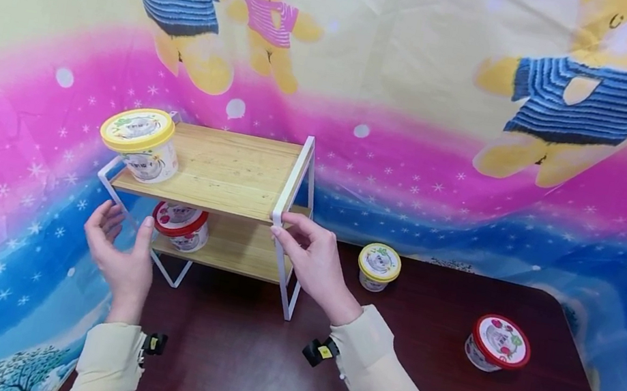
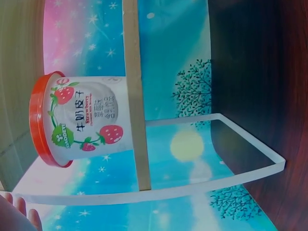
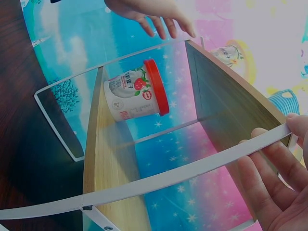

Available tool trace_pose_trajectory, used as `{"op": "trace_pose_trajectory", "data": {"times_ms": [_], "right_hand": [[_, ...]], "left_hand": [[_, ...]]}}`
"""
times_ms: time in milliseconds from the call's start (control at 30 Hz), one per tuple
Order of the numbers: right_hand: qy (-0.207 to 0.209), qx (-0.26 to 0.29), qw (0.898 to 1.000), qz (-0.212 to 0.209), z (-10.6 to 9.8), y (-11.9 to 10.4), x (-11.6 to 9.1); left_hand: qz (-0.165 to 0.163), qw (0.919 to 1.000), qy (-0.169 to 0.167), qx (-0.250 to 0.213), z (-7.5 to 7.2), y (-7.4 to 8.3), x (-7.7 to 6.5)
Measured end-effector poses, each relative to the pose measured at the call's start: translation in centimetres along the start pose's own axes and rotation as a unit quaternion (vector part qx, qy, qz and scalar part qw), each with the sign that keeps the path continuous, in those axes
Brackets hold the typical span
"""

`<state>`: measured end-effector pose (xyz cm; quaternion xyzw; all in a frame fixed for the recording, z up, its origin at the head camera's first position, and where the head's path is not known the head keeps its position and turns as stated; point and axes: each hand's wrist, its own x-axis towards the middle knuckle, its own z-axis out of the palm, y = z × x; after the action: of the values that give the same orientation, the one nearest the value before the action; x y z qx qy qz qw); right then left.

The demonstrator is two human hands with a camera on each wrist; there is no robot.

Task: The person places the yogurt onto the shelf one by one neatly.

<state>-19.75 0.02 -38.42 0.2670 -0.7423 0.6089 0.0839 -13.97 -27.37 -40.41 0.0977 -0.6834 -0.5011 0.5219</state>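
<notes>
A two-tier wooden shelf (image 1: pixel 230 171) with white metal side frames stands on the dark table. My right hand (image 1: pixel 315 261) pinches the front corner of its right frame, thumb on one side of the bar and fingers on the other. Beside the left frame, my left hand (image 1: pixel 122 257) has its fingers spread and holds nothing; in the right wrist view its fingers (image 3: pixel 166 26) hang by the bar. A yellow-lidded tub (image 1: pixel 142 142) sits on the top board at the left end. Below it, a red-lidded strawberry tub (image 2: pixel 91 118) rests on the lower board.
On the table right of the shelf stand a small yellow-lidded tub (image 1: pixel 378 266) and, farther right, a red-lidded tub (image 1: pixel 497 344). A curtain (image 1: pixel 398 134) printed with bears hangs behind and left of the table (image 1: pixel 236 362).
</notes>
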Motion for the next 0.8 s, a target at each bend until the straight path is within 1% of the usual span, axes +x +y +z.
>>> {"op": "trace_pose_trajectory", "data": {"times_ms": [100,200,300,333,433,533,700,800], "right_hand": [[0.000,0.000,1.000,-0.002,0.0,0.0,0.0],[0.001,0.000,1.000,-0.003,0.0,0.1,0.0],[0.002,0.000,1.000,-0.002,0.0,0.1,0.0],[0.002,0.000,1.000,-0.001,0.0,0.1,0.0],[0.002,-0.001,1.000,0.001,0.0,0.1,-0.1],[0.001,-0.001,1.000,0.001,0.0,0.1,-0.1],[0.000,0.000,1.000,0.001,0.0,0.0,0.0],[0.001,0.001,1.000,0.000,0.0,0.0,0.0]], "left_hand": [[0.007,0.9999,0.007,0.002,-0.1,0.4,0.3],[0.027,0.9995,0.012,0.008,-0.3,0.2,0.8],[0.023,0.9995,0.021,0.006,-0.3,0.2,1.3],[0.022,0.9996,0.019,0.006,-0.3,-0.1,1.6],[-0.003,0.9999,0.007,0.013,-0.4,-1.1,2.4],[-0.020,0.9991,-0.015,0.036,-0.5,-2.5,3.3],[-0.057,0.9958,-0.024,0.068,-0.2,-2.6,4.7],[-0.067,0.9937,-0.028,0.085,0.1,-2.7,5.4]]}}
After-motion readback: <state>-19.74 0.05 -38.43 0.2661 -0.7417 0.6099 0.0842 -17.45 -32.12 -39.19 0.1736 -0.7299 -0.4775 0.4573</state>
